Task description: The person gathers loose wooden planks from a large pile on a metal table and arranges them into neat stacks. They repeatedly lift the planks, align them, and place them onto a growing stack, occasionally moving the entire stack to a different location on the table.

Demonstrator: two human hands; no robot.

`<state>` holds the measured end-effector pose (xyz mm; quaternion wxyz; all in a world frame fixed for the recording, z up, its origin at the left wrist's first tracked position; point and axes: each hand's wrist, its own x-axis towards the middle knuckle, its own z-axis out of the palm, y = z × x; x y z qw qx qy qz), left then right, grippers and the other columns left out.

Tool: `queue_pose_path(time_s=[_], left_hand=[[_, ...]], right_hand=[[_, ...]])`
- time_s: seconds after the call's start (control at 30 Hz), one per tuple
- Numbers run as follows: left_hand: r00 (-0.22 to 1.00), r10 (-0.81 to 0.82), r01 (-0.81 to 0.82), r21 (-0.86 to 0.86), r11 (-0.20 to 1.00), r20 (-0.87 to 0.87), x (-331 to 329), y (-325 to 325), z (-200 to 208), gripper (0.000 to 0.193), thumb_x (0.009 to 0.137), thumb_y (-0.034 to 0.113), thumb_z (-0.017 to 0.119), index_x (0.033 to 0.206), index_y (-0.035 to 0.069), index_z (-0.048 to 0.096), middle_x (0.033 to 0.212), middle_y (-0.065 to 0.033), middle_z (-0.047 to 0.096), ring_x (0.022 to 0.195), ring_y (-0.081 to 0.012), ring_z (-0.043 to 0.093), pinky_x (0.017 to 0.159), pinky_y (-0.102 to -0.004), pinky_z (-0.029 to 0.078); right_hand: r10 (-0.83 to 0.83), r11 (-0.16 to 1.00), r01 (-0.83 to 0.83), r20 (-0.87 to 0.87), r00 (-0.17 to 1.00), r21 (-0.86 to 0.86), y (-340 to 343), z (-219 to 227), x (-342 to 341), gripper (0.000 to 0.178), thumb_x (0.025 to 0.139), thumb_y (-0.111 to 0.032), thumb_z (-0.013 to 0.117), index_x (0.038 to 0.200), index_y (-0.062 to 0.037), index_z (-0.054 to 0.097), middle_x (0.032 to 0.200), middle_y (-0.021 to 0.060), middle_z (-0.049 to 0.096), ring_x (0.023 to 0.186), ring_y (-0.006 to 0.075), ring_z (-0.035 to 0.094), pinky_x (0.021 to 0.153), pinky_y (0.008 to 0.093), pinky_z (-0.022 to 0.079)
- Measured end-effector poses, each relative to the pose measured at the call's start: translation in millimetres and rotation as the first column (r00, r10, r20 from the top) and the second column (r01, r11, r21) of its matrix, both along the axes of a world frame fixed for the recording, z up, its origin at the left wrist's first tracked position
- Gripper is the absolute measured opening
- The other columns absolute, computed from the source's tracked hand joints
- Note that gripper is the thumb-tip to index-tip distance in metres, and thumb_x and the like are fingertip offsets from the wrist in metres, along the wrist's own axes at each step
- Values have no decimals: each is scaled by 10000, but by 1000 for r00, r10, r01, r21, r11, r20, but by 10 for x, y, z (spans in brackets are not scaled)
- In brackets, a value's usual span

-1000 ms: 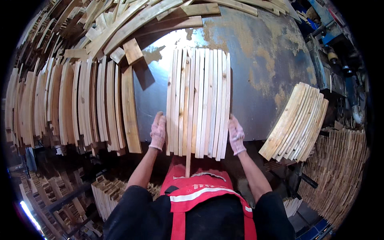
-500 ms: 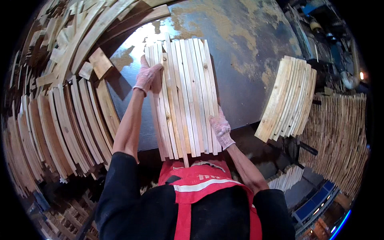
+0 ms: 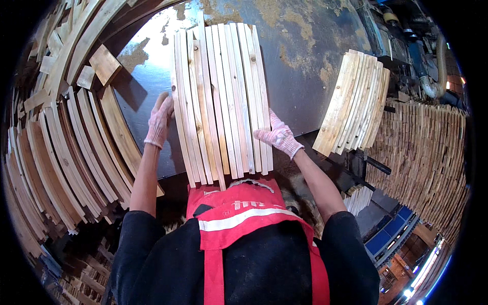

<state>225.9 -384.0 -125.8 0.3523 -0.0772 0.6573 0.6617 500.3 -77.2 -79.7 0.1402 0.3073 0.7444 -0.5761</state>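
A row of long, pale wooden slats (image 3: pixel 231 96) lies side by side on the dark metal table in front of me. Their ends are uneven: one slat sticks out at the far end and one at the near end. My left hand (image 3: pixel 160 121), in a pinkish knit glove, is beside the row's left edge with its fingers stretched out. At the right edge, my gloved right hand (image 3: pixel 279 134) has its fingers extended along the side and its thumb over the outermost slats. Whether the left fingers touch the wood I cannot tell.
The table (image 3: pixel 295 96) has patches of sawdust. A smaller bundle of slats (image 3: pixel 353 101) rests at its right edge. Stacked boards (image 3: pixel 76 157) stand on the left near loose offcuts (image 3: pixel 105 64). A large stack of strips (image 3: pixel 417 162) and machinery (image 3: pixel 417 56) are at right.
My left hand has let go of the row's far left part and come nearer along its side. My right hand stays at the right edge. The whole view has shifted.
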Motion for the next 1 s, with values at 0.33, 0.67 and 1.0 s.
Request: queue_pose_path(time_s=[0.33,0.67,1.0], left_hand=[[898,-43,61,28,998,-438,873,1030,1034,537,1006,75,627,1517,53,463,1469,-155,558,1346,-245,553,1167,-357,425],[904,-423,346,-476,808,-60,1590,2614,1244,1117,764,370,853,1581,-13,196,1452,-299,446,1332,-396,496,1129,-420,418],[869,-409,478,-260,839,277,1495,2538,620,890,798,277,791,1512,26,323,1098,-161,637,864,-270,660,694,-372,571]], right_hand=[[-227,900,209,1,974,383,-156,-155,169,778,804,-356,852,1369,37,488,1140,204,697,1065,319,682,950,430,540],[-48,920,-8,134,990,393,453,822,151,596,793,-337,834,1232,-17,591,1025,196,737,944,315,730,828,420,577],[-97,975,106,-57,994,197,269,-45,440,835,818,-537,796,1420,-51,482,1261,243,670,1191,391,651,999,459,512]])
